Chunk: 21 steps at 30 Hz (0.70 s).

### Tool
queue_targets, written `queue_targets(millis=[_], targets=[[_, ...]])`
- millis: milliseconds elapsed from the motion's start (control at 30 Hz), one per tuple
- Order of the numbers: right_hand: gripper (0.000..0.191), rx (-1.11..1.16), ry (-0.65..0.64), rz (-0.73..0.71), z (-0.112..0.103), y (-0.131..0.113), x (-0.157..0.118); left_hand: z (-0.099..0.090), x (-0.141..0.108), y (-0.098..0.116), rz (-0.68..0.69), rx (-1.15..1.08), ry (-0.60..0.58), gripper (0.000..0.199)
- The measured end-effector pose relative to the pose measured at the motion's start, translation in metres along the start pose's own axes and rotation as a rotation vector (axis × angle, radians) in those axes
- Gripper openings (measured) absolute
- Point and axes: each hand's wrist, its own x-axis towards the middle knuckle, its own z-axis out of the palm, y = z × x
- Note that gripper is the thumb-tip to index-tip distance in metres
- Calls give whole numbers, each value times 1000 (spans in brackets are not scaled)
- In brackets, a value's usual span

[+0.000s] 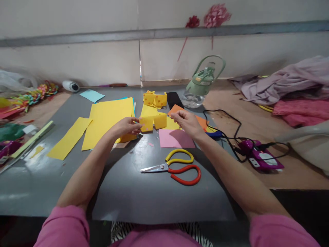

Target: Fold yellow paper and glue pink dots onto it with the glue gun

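A folded yellow paper piece (146, 124) with two standing panels is in front of me. My left hand (128, 126) pinches its left edge between thumb and fingers. To its right, my right hand (187, 120) is closed in a pinch, a thin dark tip pointing from its fingers toward the paper piece; what it holds is too small to name. Just behind stands a similar yellow paper piece with orange spots (155, 99). Pink paper (177, 138) lies below my right hand. Nearer to me are scissors (168, 167) with one yellow and one red handle, blades pointing left.
Yellow sheets (108, 115) and a yellow strip (70, 138) lie left, light blue paper (92, 95) behind. A dark phone (175, 99) and a green-topped bottle (200, 84) stand or lie at the back. Black cable runs to a purple power strip (262, 156) at right.
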Motion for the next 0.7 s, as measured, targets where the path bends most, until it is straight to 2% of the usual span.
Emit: queue_targets(millis=[67, 133, 233, 333, 433, 533, 700], targets=[[61, 37, -3, 11, 2, -2, -1, -8, -7, 5, 54, 143, 100, 23], [67, 94, -24, 33, 4, -6, -3, -11, -16, 12, 178, 245, 196, 26], [71, 258, -148, 86, 7, -15, -9, -7, -28, 22, 291, 240, 240, 14], [66, 365, -263, 110, 11, -23, -15, 1, -33, 26, 268, 198, 165, 12], [61, 369, -271, 101, 14, -25, -19, 4, -30, 23, 252, 189, 124, 14], [55, 335, -272, 101, 16, -22, -21, -3, -25, 19, 241, 271, 200, 11], [47, 187, -264, 62, 20, -14, -23, -15, -16, 14, 253, 622, 368, 11]])
